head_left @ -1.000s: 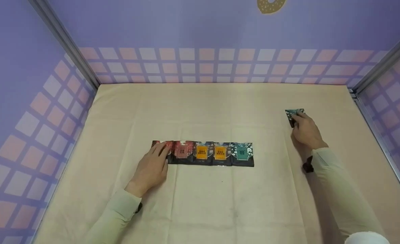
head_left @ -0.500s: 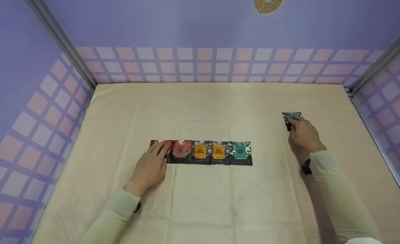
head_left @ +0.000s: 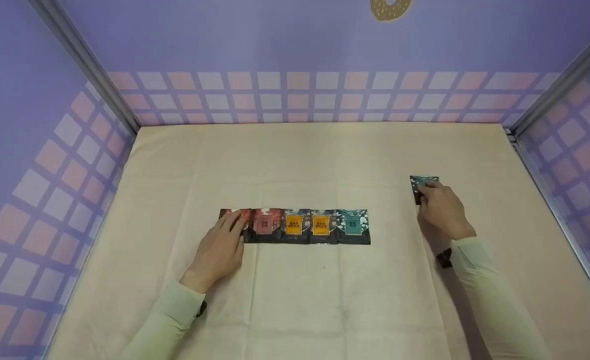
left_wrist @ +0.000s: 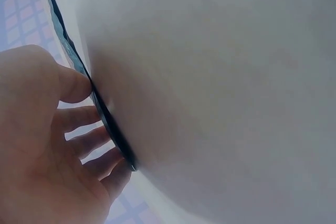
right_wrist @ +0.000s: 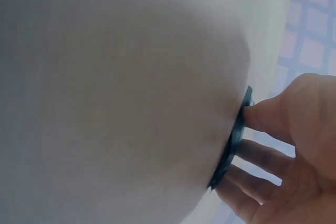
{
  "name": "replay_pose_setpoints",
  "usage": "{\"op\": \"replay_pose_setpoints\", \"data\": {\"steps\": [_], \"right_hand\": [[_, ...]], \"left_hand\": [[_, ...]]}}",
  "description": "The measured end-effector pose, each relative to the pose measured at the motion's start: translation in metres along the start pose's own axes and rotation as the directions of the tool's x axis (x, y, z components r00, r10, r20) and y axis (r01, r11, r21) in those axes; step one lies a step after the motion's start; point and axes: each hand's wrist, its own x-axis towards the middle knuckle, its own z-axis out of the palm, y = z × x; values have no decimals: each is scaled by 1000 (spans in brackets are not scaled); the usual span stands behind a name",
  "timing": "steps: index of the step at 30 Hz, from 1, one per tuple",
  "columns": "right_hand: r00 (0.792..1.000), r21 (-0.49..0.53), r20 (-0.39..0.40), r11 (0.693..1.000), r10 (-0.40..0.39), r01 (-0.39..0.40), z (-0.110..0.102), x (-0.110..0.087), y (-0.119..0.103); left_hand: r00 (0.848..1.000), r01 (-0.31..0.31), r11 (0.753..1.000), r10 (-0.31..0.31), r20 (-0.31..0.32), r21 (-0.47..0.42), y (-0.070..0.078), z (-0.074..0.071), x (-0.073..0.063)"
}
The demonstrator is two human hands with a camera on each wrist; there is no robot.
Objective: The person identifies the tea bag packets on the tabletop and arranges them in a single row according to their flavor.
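In the head view, a row of flat, dark sachets lies edge to edge on the cloth. At its left end is a red sachet (head_left: 245, 216), mostly hidden by my left hand (head_left: 218, 250), whose fingertips rest on it. Beside it come another red-label sachet (head_left: 265, 225), two with yellow labels, and a green-label sachet (head_left: 353, 227) at the right end. Farther back and to the right, a separate green sachet (head_left: 417, 186) sits partly under my right hand (head_left: 444, 209). The right wrist view shows the thumb and fingertips of that hand pressed on this sachet (right_wrist: 231, 148).
A cream cloth (head_left: 295, 300) with fold creases covers the table. Purple walls with pink and white checks (head_left: 325, 97) enclose the back and both sides, and grey metal posts (head_left: 87, 65) stand in the corners.
My right hand has slid the separate green sachet toward me and slightly left. My left hand stays on the red sachet, and the row keeps its arrangement.
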Motion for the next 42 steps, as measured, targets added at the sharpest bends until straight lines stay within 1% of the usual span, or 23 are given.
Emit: {"op": "replay_pose_setpoints", "data": {"steps": [2,6,9,16,21,26,31,35,38,42], "right_hand": [[1000,6,2,1000,-12,12,1,-3,-2],[1000,26,27,1000,-8,7,3,-10,-5],[999,43,40,999,0,-2,3,-15,-8],[1000,99,27,995,-12,9,5,-28,-16],[999,84,34,996,3,-5,5,-36,-24],[1000,57,21,998,11,-12,7,-44,-33],[1000,56,-10,998,-17,17,11,-51,-42],[999,52,-23,998,-39,40,13,-56,-49],[999,53,-21,998,-37,38,14,-59,-56],[999,39,-22,999,-28,29,15,-63,-64]], "left_hand": [[1000,2,1000,-2,13,-2,0,0,0],[1000,1,1000,-1,11,2,0,0,0],[1000,-7,1000,7,-6,8,1,0,-1],[999,-11,1000,12,-34,17,0,0,-1],[999,-16,1000,16,-38,17,1,1,0],[999,-19,1000,20,-42,7,1,2,0],[999,-21,1000,22,-47,17,0,2,-1],[1000,-14,1000,14,-28,10,-1,2,-1],[1000,-5,1000,5,-18,-1,-2,1,0],[999,-9,1000,9,-32,0,-2,1,0]]}}
